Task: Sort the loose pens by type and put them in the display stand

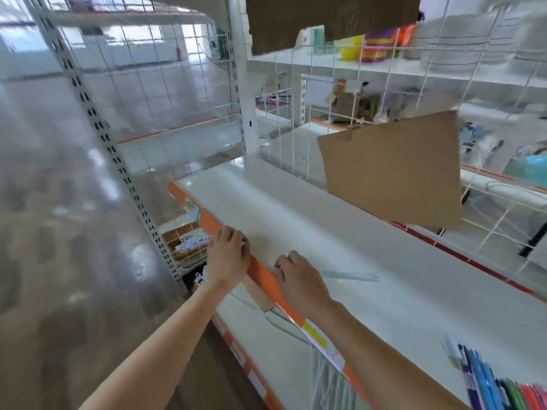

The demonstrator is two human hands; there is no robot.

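On the white shop shelf [340, 232] I see both hands curled over its orange front edge [266, 279], left hand [229, 255] and right hand [299, 279] pinching nothing, while coloured pens [497, 380] wait unsorted at four o'clock, so I judge sorting barely begun.

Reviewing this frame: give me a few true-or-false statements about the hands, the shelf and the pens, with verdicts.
1. Both hands are at the shelf's orange front edge. True: left hand, right hand.
2. The left hand holds a bundle of pens. False: no pen shows in it.
3. Coloured pens lie at the lower right on the shelf. True.
4. A cardboard sheet lies flat under the right hand. False: it stands against the wire grid behind the shelf.
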